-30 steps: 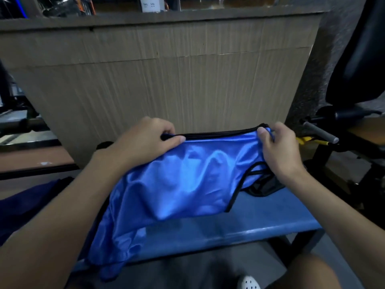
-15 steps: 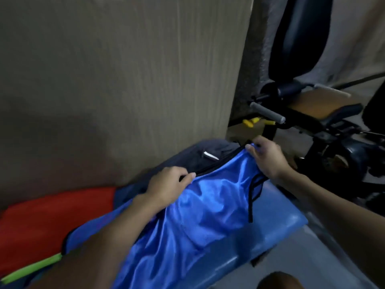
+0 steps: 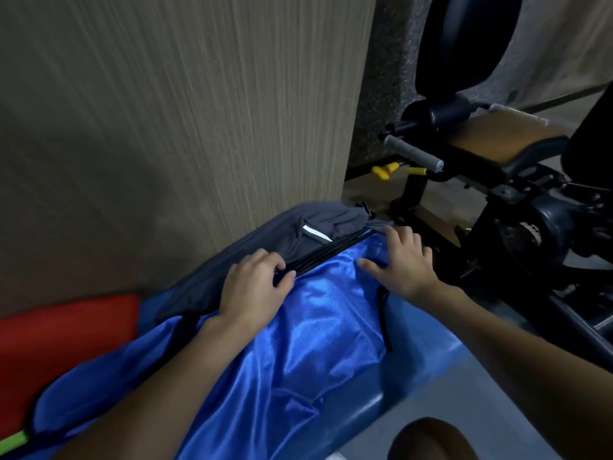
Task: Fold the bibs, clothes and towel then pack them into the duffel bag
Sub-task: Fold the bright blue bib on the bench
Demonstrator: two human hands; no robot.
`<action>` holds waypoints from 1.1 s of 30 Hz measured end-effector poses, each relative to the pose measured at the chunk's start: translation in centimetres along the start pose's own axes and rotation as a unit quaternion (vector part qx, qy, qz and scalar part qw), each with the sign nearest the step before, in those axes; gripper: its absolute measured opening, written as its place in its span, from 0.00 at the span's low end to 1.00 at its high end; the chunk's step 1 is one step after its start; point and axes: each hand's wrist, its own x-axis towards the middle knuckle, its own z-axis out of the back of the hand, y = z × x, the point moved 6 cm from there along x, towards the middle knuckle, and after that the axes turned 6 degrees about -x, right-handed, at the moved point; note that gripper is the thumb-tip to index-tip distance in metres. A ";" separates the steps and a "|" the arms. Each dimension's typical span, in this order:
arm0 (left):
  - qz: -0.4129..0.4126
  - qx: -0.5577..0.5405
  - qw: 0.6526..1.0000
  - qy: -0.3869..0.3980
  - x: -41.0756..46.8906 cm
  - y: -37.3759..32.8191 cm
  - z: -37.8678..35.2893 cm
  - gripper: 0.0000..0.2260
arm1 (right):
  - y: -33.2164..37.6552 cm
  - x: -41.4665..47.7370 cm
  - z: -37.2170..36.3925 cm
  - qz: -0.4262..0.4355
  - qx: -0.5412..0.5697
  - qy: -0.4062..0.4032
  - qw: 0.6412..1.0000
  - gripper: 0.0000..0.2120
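Observation:
A shiny blue bib (image 3: 318,330) with black trim lies spread on the blue bench (image 3: 428,356). My left hand (image 3: 255,283) grips its black upper hem with curled fingers. My right hand (image 3: 403,260) lies flat on the bib's far corner, fingers spread. Behind the bib's hem lies a dark grey garment (image 3: 298,234) with a white stripe, against the panel. A red cloth (image 3: 63,343) sits at the left, and a green strip (image 3: 13,439) shows at the bottom left corner. No duffel bag is in view.
A tall wood-grain panel (image 3: 172,127) stands right behind the bench. Black gym equipment (image 3: 517,200) with a grey handle (image 3: 414,154) and a brown pad crowds the right side. My knee (image 3: 431,439) shows at the bottom.
The view swung to the right and down. Both hands lowered the bib from the air onto the bench, and my right hand went from pinching the corner to lying flat on it.

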 end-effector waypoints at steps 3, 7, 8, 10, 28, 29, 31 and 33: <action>0.006 -0.017 1.000 -0.015 -1.3 -0.5 2.1 0.06 | 1.5 -1.7 1.7 0.030 -0.005 -0.038 0.999 0.35; 0.038 -0.043 0.998 -0.039 -4.9 0.6 6.0 0.05 | 6.6 -5.4 2.8 0.090 0.053 -0.023 0.994 0.29; 0.053 -0.048 0.996 -0.052 -6.1 1.5 7.3 0.05 | 8.3 -6.5 2.8 0.109 0.066 -0.016 0.992 0.27; 0.090 -0.048 0.991 -0.082 -9.1 3.7 10.0 0.05 | 12.1 -8.8 2.8 0.154 0.084 -0.007 0.984 0.23; 0.363 -0.075 0.925 -0.080 -31.4 19.4 18.8 0.14 | 37.4 -23.8 -6.0 0.478 0.061 0.078 0.873 0.13; 0.368 -0.076 0.924 -0.070 -31.3 19.5 18.6 0.17 | 37.8 -23.8 -6.4 0.478 0.052 0.071 0.874 0.12; 0.378 -0.085 0.919 -0.069 -31.2 19.6 18.3 0.20 | 38.1 -23.8 -7.2 0.479 0.039 0.072 0.874 0.12; 0.386 -0.106 0.912 -0.086 -31.2 19.6 18.1 0.20 | 38.1 -23.7 -7.8 0.479 0.036 0.078 0.874 0.12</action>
